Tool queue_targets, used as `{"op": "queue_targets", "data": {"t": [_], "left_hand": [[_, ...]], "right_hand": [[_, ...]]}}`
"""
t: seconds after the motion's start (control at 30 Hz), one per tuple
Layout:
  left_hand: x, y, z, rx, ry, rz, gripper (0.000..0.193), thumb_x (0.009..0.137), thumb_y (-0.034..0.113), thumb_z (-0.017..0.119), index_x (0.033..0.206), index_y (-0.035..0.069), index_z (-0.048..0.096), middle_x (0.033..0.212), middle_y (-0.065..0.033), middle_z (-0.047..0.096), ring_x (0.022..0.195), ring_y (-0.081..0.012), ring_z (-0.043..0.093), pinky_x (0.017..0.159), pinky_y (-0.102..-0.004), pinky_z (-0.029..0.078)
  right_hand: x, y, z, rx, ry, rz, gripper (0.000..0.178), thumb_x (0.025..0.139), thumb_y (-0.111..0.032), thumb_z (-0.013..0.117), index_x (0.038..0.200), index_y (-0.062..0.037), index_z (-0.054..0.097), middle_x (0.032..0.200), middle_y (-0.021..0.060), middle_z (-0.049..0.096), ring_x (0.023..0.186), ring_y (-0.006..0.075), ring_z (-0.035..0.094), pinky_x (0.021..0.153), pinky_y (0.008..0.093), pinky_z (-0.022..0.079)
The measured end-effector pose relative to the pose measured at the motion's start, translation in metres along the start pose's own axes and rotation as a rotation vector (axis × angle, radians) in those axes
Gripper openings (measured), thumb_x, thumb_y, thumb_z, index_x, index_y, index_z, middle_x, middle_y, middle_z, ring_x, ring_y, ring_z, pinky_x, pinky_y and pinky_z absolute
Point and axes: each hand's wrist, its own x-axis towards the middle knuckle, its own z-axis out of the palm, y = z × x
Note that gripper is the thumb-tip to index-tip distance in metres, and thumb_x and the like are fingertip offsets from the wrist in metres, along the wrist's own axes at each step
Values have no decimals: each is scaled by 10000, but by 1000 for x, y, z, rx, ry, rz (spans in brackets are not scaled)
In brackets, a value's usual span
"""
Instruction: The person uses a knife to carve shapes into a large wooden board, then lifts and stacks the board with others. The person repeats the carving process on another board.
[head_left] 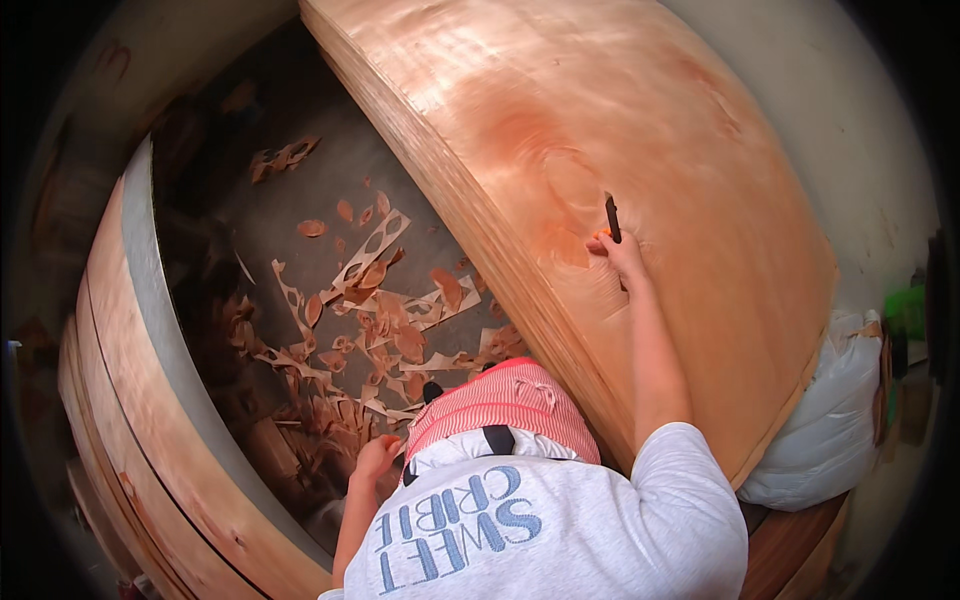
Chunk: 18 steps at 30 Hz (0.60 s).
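On the right, a large stack of thin wood veneer sheets (700, 260) slopes away from me, its layered edge facing left. My right arm stretches over it. My right hand (624, 254) is closed round a slim dark knife-like tool (612, 218), held nearly upright above a swirling knot in the grain. A small orange spot shows by the fingertips; I cannot tell what it is. My left hand (376, 457) is low beside my red-and-white striped apron (490, 405), its fingers drawn together. Anything in that hand is too small or blurred to make out.
Veneer offcuts, some with oval holes, and oval pieces (400, 330) litter the dark floor (400, 215) between two stacks. Another wood stack (170, 400) curves along the left. A white plastic-wrapped bundle (825, 430) stands at the right, near a green object (905, 312).
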Motion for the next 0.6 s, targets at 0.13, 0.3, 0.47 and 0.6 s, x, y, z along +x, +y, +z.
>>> {"op": "queue_targets", "data": {"t": [0.13, 0.3, 0.47, 0.6], "left_hand": [[2, 16, 2, -72, 46, 1, 316, 810, 323, 533, 991, 77, 616, 928, -143, 626, 894, -289, 589, 770, -361, 445], [-13, 4, 15, -82, 102, -37, 381, 798, 382, 511, 994, 74, 618, 927, -149, 624, 872, -298, 593, 756, -377, 458], [-24, -27, 24, -171, 112, -158, 346, 795, 376, 494, 976, 115, 633, 926, -127, 629, 867, -283, 598, 751, -376, 464], [-41, -34, -30, -265, 119, -275, 320, 790, 361, 503, 964, 126, 634, 904, -120, 631, 848, -286, 598, 727, -392, 466]], "right_hand": [[14, 14, -9, 13, -72, 9, 207, 850, -199, 529, 935, -12, 553, 844, 120, 638, 658, 128, 602, 529, 214, 455], [0, -10, 8, 381, -259, 181, 205, 891, -188, 474, 1016, -37, 537, 941, 119, 626, 370, -13, 278, 306, 129, 193], [31, 15, 17, 943, -657, 181, 284, 919, -181, 370, 1056, -22, 562, 1006, 103, 618, 335, 23, 274, 287, 151, 213], [43, 12, 52, 913, -541, 198, 271, 915, -191, 392, 1052, -49, 579, 989, 77, 632, 331, 23, 268, 287, 149, 231]]}}
